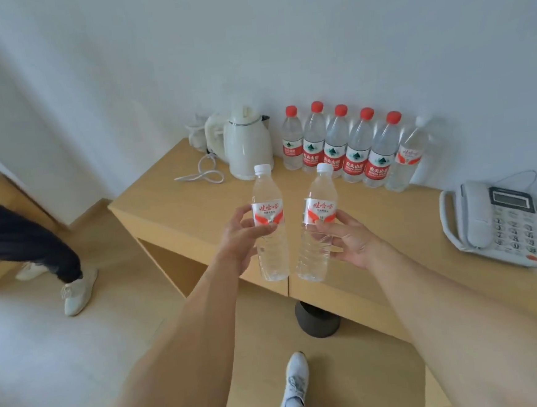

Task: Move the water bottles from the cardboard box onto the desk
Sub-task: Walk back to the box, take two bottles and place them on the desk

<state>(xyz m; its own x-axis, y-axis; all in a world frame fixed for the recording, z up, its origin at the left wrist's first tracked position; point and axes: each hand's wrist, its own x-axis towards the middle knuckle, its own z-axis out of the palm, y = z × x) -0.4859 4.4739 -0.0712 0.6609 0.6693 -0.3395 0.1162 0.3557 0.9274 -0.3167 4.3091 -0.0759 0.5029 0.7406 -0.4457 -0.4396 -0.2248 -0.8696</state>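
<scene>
My left hand grips a clear white-capped water bottle by its red-and-white label. My right hand grips a second white-capped bottle the same way. Both bottles are upright in the air over the front edge of the light wooden desk. Against the wall at the back of the desk stands a row of several red-capped bottles, with one more white-capped bottle at its right end. The cardboard box is out of view.
A white electric kettle with its loose cord stands at the desk's back left. A grey desk phone lies at the right. Another person's leg and shoe are on the floor to the left. My own shoe is below.
</scene>
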